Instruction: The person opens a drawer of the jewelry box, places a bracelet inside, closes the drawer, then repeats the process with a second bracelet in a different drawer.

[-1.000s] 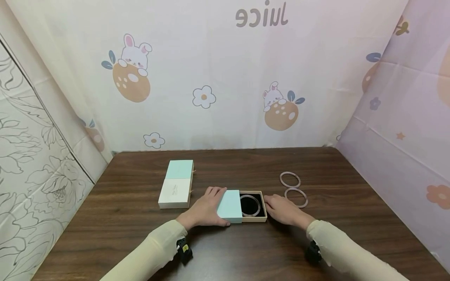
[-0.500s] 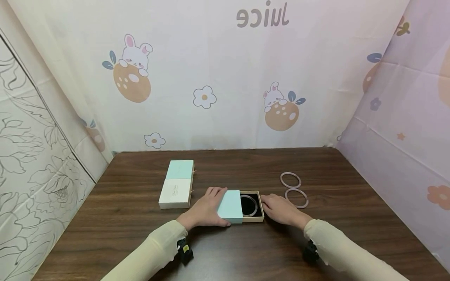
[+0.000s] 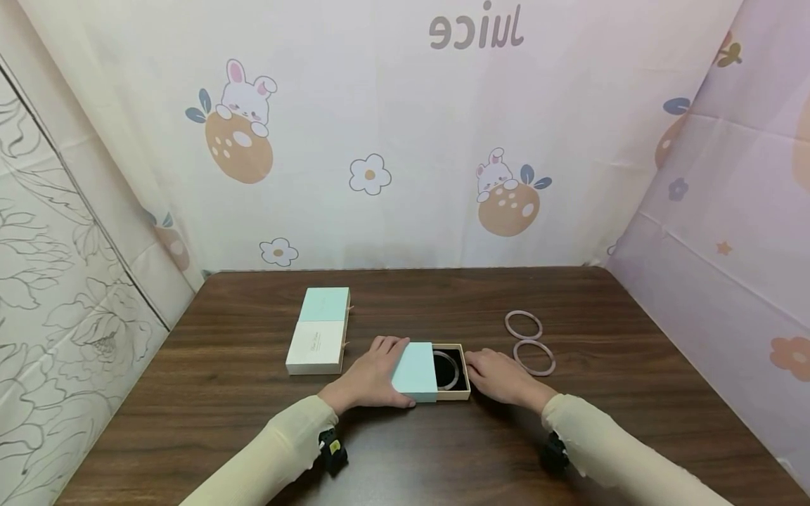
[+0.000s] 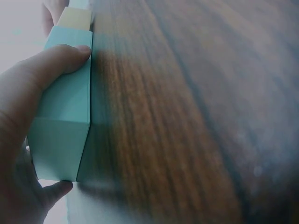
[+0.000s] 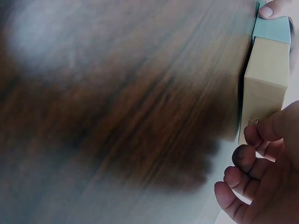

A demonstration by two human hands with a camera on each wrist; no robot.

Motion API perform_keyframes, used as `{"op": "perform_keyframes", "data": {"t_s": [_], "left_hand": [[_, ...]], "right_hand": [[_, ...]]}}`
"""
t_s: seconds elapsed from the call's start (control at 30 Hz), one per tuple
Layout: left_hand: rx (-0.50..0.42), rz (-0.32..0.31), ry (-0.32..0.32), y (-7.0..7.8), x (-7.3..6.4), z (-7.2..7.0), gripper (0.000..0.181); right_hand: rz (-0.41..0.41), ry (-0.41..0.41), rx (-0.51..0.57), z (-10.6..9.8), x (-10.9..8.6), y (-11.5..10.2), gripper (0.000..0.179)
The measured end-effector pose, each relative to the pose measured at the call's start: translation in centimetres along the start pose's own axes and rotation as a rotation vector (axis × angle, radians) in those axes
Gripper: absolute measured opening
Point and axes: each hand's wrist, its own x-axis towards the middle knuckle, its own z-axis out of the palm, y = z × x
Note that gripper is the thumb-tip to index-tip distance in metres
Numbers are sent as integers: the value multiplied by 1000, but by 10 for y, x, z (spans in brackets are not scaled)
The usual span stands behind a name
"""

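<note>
My left hand (image 3: 373, 376) grips the light-blue sleeve (image 3: 414, 369) of a sliding gift box, its thumb along the near side. Out of the sleeve's right end sticks the cream drawer (image 3: 465, 393) with a black lining. A pale bangle (image 3: 454, 369) lies in the drawer, its left part hidden under the sleeve. My right hand (image 3: 503, 377) rests against the drawer's right end with curled fingers. In the right wrist view, a small ribbon tab (image 5: 252, 122) shows on that end, right by the fingertips. Two more pale bangles (image 3: 534, 358) lie on the table beyond the right hand.
Another box (image 3: 313, 348), cream and light blue with ribbon tabs on its right side, lies at the back left of the dark wooden table (image 3: 221, 393). Printed curtains (image 3: 411, 211) hang along the table's back and sides.
My right hand has moved left, and the drawer has slid further into the sleeve, covering more of the bangle. The left hand and sleeve have stayed in place.
</note>
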Motion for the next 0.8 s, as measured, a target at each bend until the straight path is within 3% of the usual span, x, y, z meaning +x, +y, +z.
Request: {"op": "perform_keyframes", "data": {"t_s": [0.33,0.8], "left_hand": [[-8,-2,-2,0,0,0,105],[1,1,4,0,0,2,106]], "right_hand": [[-53,-2,-13,1,4,-3,21],[-54,-4,-20,4,8,-9,23]]}}
